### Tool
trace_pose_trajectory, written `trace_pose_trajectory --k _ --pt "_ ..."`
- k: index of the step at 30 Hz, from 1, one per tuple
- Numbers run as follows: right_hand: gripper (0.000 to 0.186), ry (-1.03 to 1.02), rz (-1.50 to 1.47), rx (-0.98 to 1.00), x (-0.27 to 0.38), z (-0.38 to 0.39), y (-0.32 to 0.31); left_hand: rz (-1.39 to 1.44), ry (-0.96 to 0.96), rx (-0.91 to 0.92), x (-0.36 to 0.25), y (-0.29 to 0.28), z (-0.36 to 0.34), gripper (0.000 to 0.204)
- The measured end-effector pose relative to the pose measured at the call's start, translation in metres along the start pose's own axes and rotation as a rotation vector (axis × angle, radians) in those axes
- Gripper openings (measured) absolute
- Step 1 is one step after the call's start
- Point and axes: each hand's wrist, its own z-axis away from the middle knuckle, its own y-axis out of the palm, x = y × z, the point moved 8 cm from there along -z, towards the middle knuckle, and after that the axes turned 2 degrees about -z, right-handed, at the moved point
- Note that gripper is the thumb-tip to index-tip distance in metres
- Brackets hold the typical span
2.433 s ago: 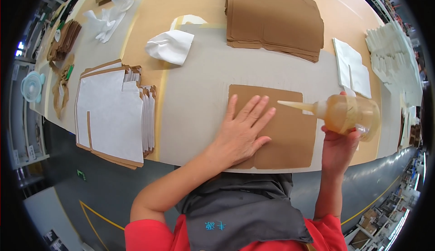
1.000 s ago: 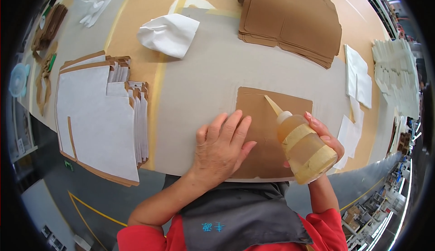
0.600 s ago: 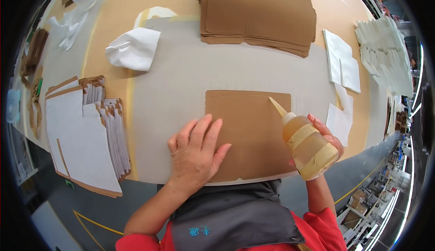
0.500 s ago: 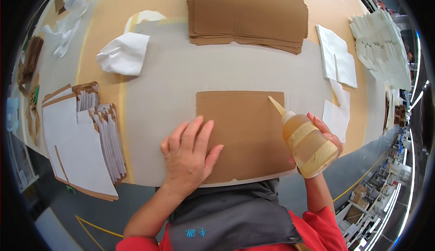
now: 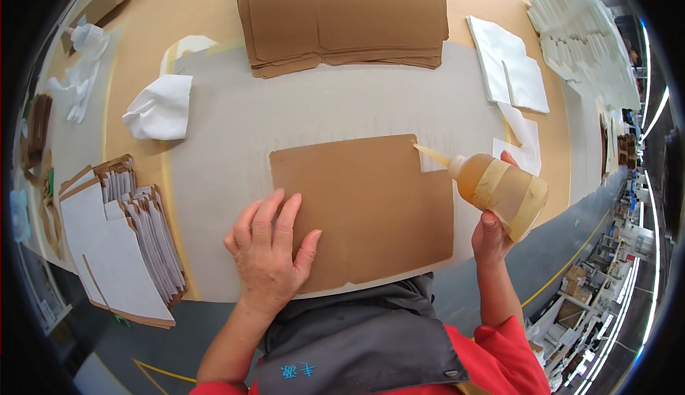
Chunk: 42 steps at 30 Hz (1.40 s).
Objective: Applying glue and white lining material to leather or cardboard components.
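Observation:
A brown cardboard sheet (image 5: 371,209) lies flat at the near edge of the table, with a small notch in its front edge. My left hand (image 5: 267,241) rests on its left edge, fingers stretched out and holding nothing. My right hand (image 5: 494,231) is wrapped round a squeeze glue bottle (image 5: 492,188), taped in bands and part filled with amber liquid. The bottle is tilted, and its narrow pale nozzle points left to the sheet's far right corner. Whether the tip touches the sheet I cannot tell.
A stack of brown cardboard sheets (image 5: 342,20) lies at the far side. Folded white cloths (image 5: 510,67) lie at the right, and a crumpled white cloth (image 5: 160,109) at the left. Folded white-and-brown cardboard pieces (image 5: 118,238) stand at the near left. A grey mat (image 5: 214,174) covers the table's middle.
The bottle has turned to lie more level, its nozzle at the sheet's far right corner. The whole view has turned slightly. My left hand stays on the sheet's left edge.

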Motion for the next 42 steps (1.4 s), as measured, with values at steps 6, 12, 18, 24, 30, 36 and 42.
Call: trace_pose_trajectory --k 6,12,18,24,30,36,42 --pt "0.094 0.048 -0.049 -0.019 0.003 0.009 -0.01 -0.011 0.002 -0.003 -0.001 -0.003 -0.002 0.053" --pt "0.108 0.074 -0.078 -0.029 -0.009 0.029 -0.026 -0.014 0.008 0.01 -0.002 0.0 -0.003 0.053" --pt "0.102 0.025 0.021 -0.077 -0.003 0.033 -0.044 0.009 0.01 0.015 0.0 0.001 0.001 0.051" --pt "0.102 0.051 -0.017 -0.17 0.001 0.025 -0.056 0.01 0.016 0.035 -0.002 0.0 0.0 0.047" --pt "0.101 0.081 -0.094 -0.176 -0.002 0.034 -0.07 -0.012 0.024 0.021 -0.005 -0.002 -0.001 0.046" --pt "0.1 0.093 -0.094 -0.184 0.001 0.054 -0.084 -0.031 0.035 -0.003 -0.006 -0.001 -0.001 0.045" --pt "0.088 0.065 -0.02 -0.126 0.007 0.074 -0.094 -0.055 0.043 -0.015 -0.008 -0.003 -0.002 0.044"
